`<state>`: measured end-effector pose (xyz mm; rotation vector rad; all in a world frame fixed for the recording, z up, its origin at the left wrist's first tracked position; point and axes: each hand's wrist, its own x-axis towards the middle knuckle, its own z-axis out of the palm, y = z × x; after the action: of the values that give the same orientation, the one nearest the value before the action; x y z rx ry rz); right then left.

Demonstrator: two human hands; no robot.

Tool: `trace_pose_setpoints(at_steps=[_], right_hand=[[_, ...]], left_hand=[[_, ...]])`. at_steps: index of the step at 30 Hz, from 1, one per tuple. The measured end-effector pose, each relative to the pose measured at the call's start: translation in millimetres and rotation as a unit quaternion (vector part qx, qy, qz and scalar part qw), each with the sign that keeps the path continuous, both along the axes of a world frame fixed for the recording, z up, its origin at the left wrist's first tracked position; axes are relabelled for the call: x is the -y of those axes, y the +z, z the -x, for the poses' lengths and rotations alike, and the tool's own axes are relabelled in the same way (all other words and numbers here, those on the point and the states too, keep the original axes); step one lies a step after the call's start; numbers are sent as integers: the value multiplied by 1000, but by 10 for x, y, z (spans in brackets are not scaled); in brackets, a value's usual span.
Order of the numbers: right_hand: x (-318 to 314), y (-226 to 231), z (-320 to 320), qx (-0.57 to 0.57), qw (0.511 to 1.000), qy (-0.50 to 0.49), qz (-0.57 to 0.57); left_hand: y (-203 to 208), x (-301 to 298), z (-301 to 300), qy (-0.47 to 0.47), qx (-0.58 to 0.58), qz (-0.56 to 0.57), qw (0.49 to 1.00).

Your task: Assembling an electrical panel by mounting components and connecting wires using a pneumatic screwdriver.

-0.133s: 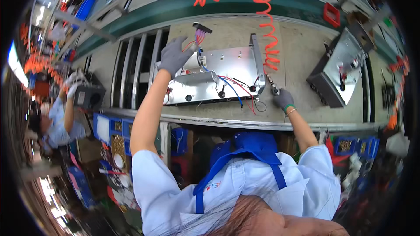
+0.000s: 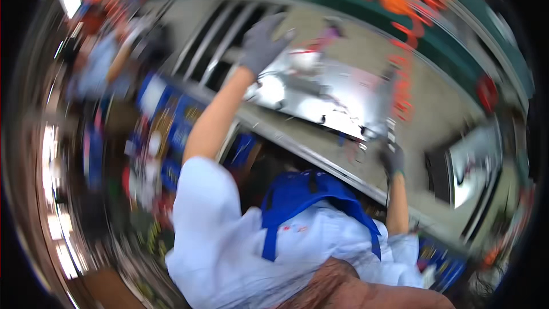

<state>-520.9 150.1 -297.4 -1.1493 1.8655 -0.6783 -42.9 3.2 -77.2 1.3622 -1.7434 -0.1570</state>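
A silver sheet-metal chassis (image 2: 354, 83) lies on the bench, smeared by motion. At its far left corner my left hand (image 2: 263, 46), in a grey glove, holds nothing; its fingers are apart, with the thumb stretched toward a white part (image 2: 306, 62) on the chassis. A purple bundle of wires (image 2: 327, 35) rises behind that part. Beyond the chassis's right end, my gloved right hand (image 2: 392, 159) is closed around a slim metal air tool (image 2: 391, 129). A red-orange coiled hose (image 2: 403, 88) runs upward from near the tool. Loose wires hang at the chassis's near edge.
A second metal unit (image 2: 472, 160) with a dark side stands to the right. Metal rails (image 2: 220, 37) cross the bench on the left. Blue parts bins (image 2: 180, 120) sit below the bench edge. A co-worker (image 2: 103, 68) is at the far left, and a red basket (image 2: 486, 92) is at the right.
The whole view has swung and tilted, so the bench now slopes down to the right, and it is blurred. My left hand's fingers have spread wider; my right hand still holds the air tool.
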Motion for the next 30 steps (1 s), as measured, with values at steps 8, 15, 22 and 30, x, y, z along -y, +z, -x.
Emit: trace_pose_setpoints(at_steps=[8, 15, 22, 30], right_hand=[[-894, 1534, 454, 358, 914, -177, -69], [-217, 2666, -1305, 513, 791, 138, 303], [97, 3069, -3186, 590, 650, 308, 368], [16, 3125, -4127, 577, 611, 335, 427]], left_hand=[[-1104, -2670, -1801, 519, 20, -105, 848], [-1846, -4893, -3669, 682, 62, -316, 657], [-1980, -5198, -4222, 449, 71, -516, 726], [-1974, -5396, -4324, 475, 54, -428, 766]])
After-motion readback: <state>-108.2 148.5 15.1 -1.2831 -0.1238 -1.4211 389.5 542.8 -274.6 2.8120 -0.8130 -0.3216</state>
